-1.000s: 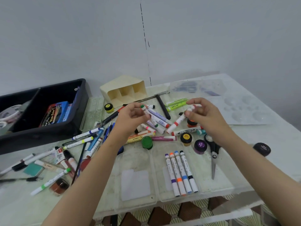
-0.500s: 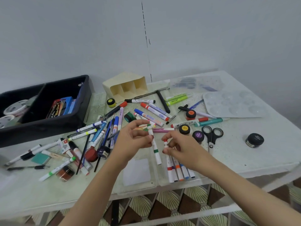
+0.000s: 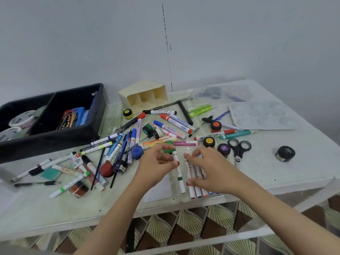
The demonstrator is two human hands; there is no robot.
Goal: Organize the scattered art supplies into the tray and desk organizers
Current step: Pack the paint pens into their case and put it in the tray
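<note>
Two hands work at the near edge of the surface. The left hand has its grip clamped on a white marker with a green band. Thumb and fingers pinch it near its top end. The marker points toward the person and sits over a clear tray, just left of a row of markers lying side by side in that tray. I cannot tell if it touches the tray. The right hand has its grip apart, with its fingers spread over the row and touching it.

Many loose pens, markers and small paint jars lie in a heap behind the hands. A pair of scissors lies just right of the right hand. A cream organizer lies on its side by the wall. A black tray sits at the far left with a box of pencils inside.
</note>
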